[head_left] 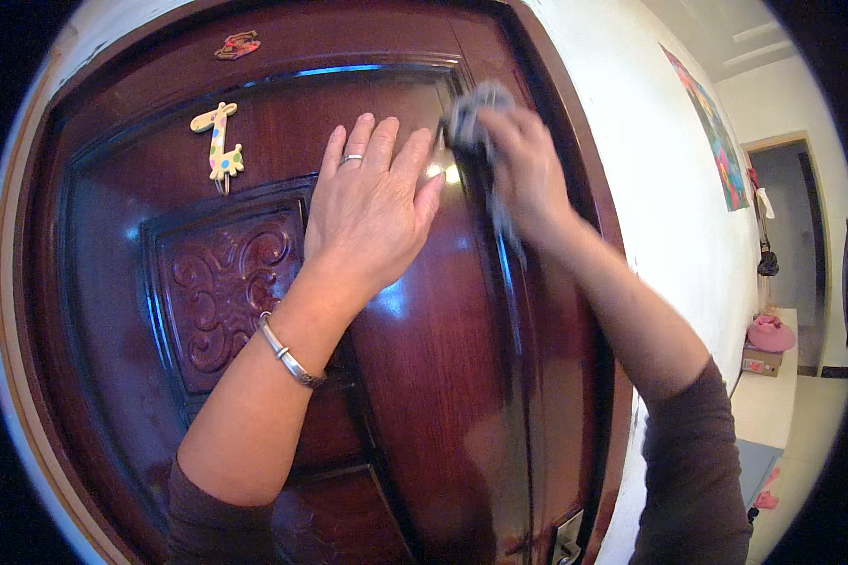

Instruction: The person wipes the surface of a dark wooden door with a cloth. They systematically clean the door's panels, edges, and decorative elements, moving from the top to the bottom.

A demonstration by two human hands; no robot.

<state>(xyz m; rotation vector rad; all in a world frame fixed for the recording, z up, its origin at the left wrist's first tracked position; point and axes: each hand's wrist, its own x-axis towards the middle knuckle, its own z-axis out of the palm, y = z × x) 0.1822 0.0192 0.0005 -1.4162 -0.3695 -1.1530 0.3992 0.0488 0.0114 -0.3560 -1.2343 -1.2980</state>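
A dark red-brown wooden door [415, 377] with a carved panel fills most of the view. My left hand [372, 207] lies flat against its upper part, fingers stretched out and holding nothing. To its right, my right hand [528, 174] grips a crumpled grey cloth [481, 104] and presses it on the door near the raised moulding at the upper right. Part of the cloth hangs below the fingers. The right hand and cloth are slightly blurred by motion.
A giraffe-shaped hook [221, 141] and a small red sticker [238, 45] are on the door. A metal handle [567, 541] sits low at the right edge. Beyond the white wall [622, 122], a pink hat [771, 332] lies on a box upon a pale ledge.
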